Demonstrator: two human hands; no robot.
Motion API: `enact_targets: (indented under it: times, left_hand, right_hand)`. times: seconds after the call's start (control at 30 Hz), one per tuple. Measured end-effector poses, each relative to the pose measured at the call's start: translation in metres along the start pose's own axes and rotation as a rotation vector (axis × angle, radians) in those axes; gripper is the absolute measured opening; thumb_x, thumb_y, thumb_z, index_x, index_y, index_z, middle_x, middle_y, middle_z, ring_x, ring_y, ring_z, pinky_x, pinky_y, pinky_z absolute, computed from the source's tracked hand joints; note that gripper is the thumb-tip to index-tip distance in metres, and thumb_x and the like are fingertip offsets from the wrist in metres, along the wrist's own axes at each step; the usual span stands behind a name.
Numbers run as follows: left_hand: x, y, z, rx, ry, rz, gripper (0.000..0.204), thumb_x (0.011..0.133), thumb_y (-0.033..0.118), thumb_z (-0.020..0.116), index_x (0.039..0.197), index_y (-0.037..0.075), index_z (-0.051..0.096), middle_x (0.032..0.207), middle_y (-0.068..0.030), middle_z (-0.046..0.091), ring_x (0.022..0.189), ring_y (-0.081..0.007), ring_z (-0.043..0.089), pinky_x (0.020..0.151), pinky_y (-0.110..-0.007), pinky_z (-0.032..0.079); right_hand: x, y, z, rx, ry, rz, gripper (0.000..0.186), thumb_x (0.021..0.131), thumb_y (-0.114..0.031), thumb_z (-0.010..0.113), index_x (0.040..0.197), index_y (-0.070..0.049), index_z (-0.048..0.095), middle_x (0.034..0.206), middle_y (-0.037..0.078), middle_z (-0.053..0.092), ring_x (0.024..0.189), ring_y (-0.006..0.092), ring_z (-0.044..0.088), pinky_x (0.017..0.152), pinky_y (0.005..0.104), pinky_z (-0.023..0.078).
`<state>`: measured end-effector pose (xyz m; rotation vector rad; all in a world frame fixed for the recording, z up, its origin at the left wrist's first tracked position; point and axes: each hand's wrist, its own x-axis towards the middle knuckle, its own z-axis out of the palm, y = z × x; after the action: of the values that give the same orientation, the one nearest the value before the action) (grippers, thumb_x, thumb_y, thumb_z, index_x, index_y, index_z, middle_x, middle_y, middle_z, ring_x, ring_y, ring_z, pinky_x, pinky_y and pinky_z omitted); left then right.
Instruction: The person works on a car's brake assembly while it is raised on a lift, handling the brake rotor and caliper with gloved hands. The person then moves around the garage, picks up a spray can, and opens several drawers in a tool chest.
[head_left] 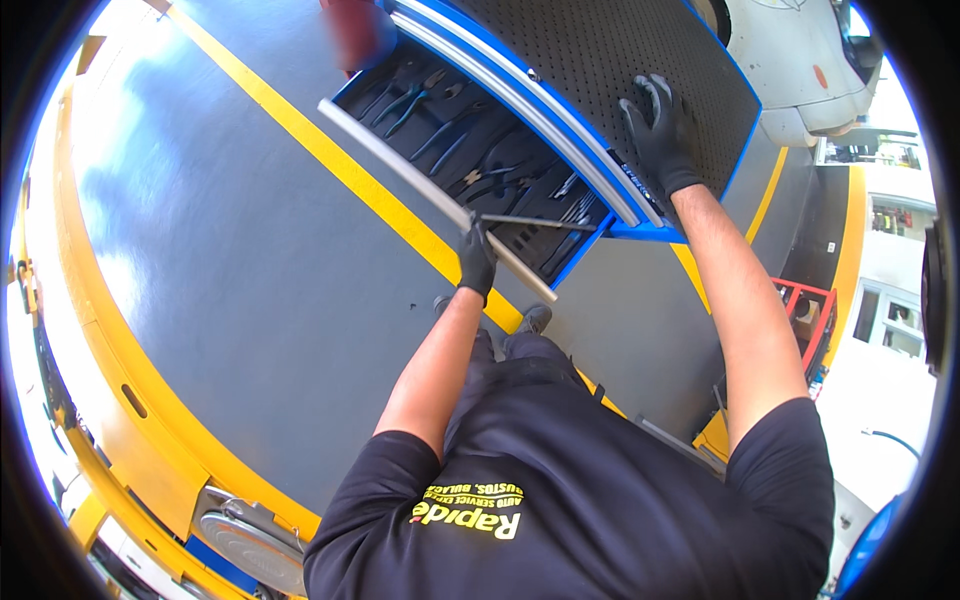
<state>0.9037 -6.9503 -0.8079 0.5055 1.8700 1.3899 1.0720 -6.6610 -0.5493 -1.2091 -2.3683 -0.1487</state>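
My left hand (477,264), in a black glove, is closed at the silvery front edge (400,162) of a pulled-out drawer. From its fingers a long thin metal bar (540,222) reaches right across the drawer; whether the hand also touches the edge I cannot tell. Inside lie pliers (408,106) with dark handles, more pliers (480,182) and several slim shiny tools (578,208) on a dark liner. The gloved right hand (660,130) rests with spread fingers on the black textured top (580,60) of the blue tool cabinet (648,234), holding nothing.
A yellow line (330,150) crosses the grey floor (230,250). Yellow lift framework (130,390) curves along the left. A blurred dark red object (355,35) stands by the cabinet's far left. A pale vehicle part (800,70) is behind it, and a red metal frame (822,318) to the right.
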Motion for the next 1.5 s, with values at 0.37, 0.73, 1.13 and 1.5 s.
enact_targets:
  times: [0.37,0.73,1.13,1.5]
  left_hand:
    - [0.117,0.017,0.212,-0.615,-0.044,-0.612,0.072,0.110,0.058,0.038,0.153,0.002,0.051,0.154,-0.0222,0.056,0.127,-0.0317,0.060,0.106,-0.043,0.046]
    - [0.027,-0.034,0.071,-0.049,0.338,-0.428,0.067,0.101,0.062,0.056,0.115,-0.002,0.070,0.099,-0.0253,0.076,0.102,-0.0455,0.071,0.090,-0.051,0.053]
    - [-0.061,-0.065,-0.088,0.106,0.533,-0.498,0.066,0.100,0.063,0.058,0.088,-0.001,0.072,0.075,-0.0179,0.073,0.074,-0.0336,0.072,0.070,-0.050,0.054]
    - [0.046,-0.003,0.095,-0.086,0.175,-0.386,0.077,0.102,0.066,0.053,0.109,-0.008,0.069,0.107,-0.0350,0.072,0.110,-0.0505,0.068,0.092,-0.053,0.052]
  right_hand:
    - [0.002,0.000,-0.003,-0.021,0.028,-0.022,0.050,0.091,-0.043,0.076,0.129,-0.011,0.070,0.139,0.016,0.063,0.130,0.0365,0.059,0.113,0.0503,0.043]
    - [-0.003,0.006,0.009,0.128,0.096,-0.032,0.049,0.094,-0.040,0.075,0.130,-0.008,0.066,0.138,0.018,0.063,0.128,0.0384,0.060,0.109,0.0509,0.046]
    - [-0.002,0.012,0.008,-0.037,0.011,-0.063,0.049,0.100,-0.045,0.068,0.134,-0.011,0.066,0.142,0.017,0.062,0.131,0.0380,0.058,0.111,0.0509,0.046]
    - [0.001,0.009,0.007,0.115,-0.024,-0.036,0.045,0.097,-0.033,0.074,0.133,-0.007,0.064,0.138,0.016,0.064,0.128,0.0361,0.060,0.109,0.0497,0.047]
